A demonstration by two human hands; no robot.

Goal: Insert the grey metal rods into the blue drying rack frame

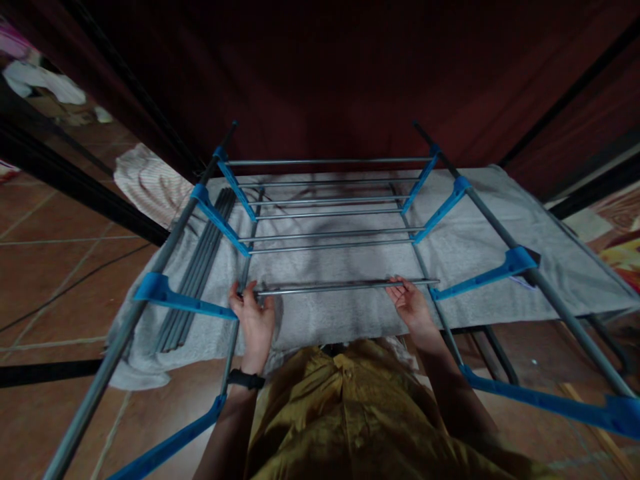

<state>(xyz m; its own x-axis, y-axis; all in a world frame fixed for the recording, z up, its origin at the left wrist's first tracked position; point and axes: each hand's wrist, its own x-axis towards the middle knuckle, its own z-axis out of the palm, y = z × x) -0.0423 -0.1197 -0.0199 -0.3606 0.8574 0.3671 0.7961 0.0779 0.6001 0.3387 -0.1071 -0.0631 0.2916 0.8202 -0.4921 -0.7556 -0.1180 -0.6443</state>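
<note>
The metal rod runs crosswise just below centre, with the left hand closed around its 9 o'clock end at the tip of the left blue bracket and the right hand pinching it just short of its 3 o'clock end, near the right blue bracket. It would handle best kept level and parallel to the crossbars towards 12 o'clock, each end squared to its bracket tip; light, even pressure from both sides should avoid twisting the brackets.
</note>
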